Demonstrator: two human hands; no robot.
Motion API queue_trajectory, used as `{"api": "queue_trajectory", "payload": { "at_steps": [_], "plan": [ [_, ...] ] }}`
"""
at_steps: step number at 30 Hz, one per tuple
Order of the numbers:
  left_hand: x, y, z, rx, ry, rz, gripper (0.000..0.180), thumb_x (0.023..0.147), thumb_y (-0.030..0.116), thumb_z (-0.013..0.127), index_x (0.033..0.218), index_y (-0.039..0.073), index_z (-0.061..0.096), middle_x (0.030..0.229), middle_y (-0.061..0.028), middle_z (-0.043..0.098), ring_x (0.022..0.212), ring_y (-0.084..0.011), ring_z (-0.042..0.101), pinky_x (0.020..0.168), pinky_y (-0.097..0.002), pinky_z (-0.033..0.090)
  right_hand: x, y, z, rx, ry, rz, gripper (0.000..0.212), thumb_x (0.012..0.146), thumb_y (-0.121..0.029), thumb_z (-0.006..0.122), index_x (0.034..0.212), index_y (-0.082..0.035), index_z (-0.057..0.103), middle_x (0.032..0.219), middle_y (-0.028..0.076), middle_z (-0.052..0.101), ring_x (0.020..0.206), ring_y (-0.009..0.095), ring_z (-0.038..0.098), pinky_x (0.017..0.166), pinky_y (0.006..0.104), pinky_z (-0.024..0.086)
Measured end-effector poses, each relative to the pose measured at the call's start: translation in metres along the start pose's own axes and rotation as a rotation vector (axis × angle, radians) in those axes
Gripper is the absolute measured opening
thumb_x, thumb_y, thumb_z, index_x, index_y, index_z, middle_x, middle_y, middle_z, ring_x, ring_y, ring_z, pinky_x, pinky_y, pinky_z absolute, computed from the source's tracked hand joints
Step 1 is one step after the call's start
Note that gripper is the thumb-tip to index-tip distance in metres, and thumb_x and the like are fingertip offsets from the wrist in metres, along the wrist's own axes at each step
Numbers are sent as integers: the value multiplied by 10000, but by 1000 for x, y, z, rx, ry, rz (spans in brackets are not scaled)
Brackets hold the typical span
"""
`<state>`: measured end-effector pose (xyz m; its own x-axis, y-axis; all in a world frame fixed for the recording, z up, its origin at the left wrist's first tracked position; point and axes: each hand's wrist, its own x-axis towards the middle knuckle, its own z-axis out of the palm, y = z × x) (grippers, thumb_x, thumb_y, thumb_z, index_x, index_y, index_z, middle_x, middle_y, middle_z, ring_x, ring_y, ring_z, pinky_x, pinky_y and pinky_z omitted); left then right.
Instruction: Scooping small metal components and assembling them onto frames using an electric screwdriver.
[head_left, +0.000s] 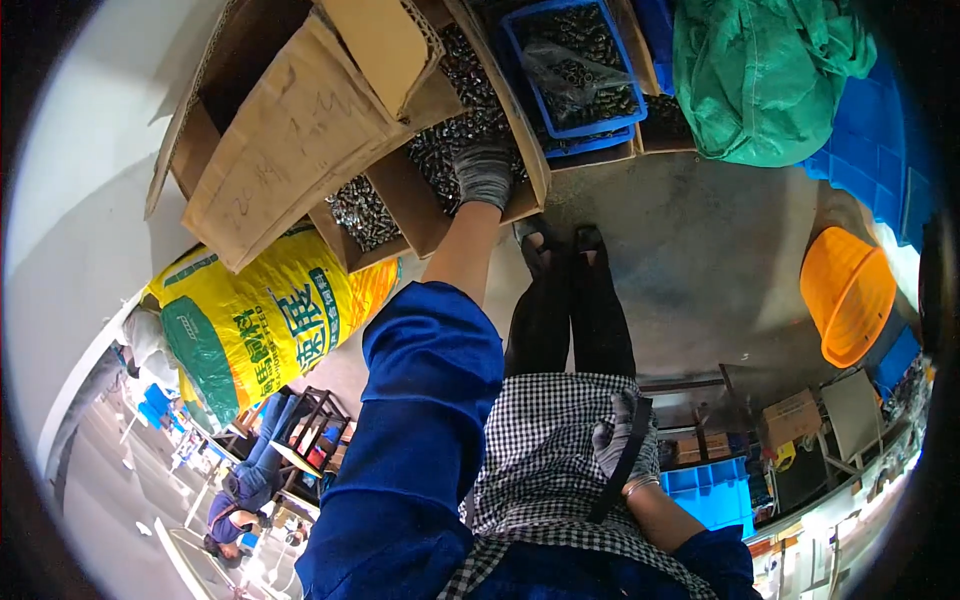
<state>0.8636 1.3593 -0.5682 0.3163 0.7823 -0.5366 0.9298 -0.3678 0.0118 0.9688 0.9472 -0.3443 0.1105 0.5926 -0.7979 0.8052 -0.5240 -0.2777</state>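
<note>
Left hand reaching into a box of small metal parts

The gloved left hand (484, 172) is pressing down, fingers curled, on the metal parts (450, 140) in the cardboard box (425, 215); whether it is gripping any is unclear. The right hand (625, 438), well apart, is resting closed against the checked apron (540, 450).

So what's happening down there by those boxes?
A person in a blue jacket and checked apron stands over a cardboard box full of small metal parts. The gloved left hand reaches down into the parts. The gloved right hand rests at the apron, against a dark strap.
</note>
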Motion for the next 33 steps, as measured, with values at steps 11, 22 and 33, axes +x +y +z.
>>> {"api": "queue_trajectory", "payload": {
  "at_steps": [11, 22, 33],
  "plan": [
    [0, 8, -15, 0, -231, -46, 284, 912, 221, 446, 1092, 113, 637, 1128, -170, 600, 990, -310, 592, 789, -426, 494, 1, -7, -2, 36, 3, 35, 605, 797, -334, 522, 1320, -63, 385, 1370, 193, 370, 1241, 373, 369, 1030, 495, 309],
    [-17, -18, -7, -340, -287, -226, 610, 845, 369, 524, 1382, 131, 357, 1335, -156, 458, 1149, -340, 496, 955, -420, 421, 4, 0, 4, -37, 40, -56, 597, 785, -332, 520, 1304, -59, 406, 1340, 194, 396, 1215, 378, 388, 1013, 515, 316],
    [-43, -89, 59, -720, 284, -341, 245, 763, 255, 623, 936, 82, 635, 899, -151, 654, 877, -326, 617, 766, -408, 499, 7, 4, 9, -98, 90, -156, 589, 761, -293, 555, 1283, -44, 441, 1303, 198, 442, 1203, 372, 407, 1019, 490, 313]
  ]
}}
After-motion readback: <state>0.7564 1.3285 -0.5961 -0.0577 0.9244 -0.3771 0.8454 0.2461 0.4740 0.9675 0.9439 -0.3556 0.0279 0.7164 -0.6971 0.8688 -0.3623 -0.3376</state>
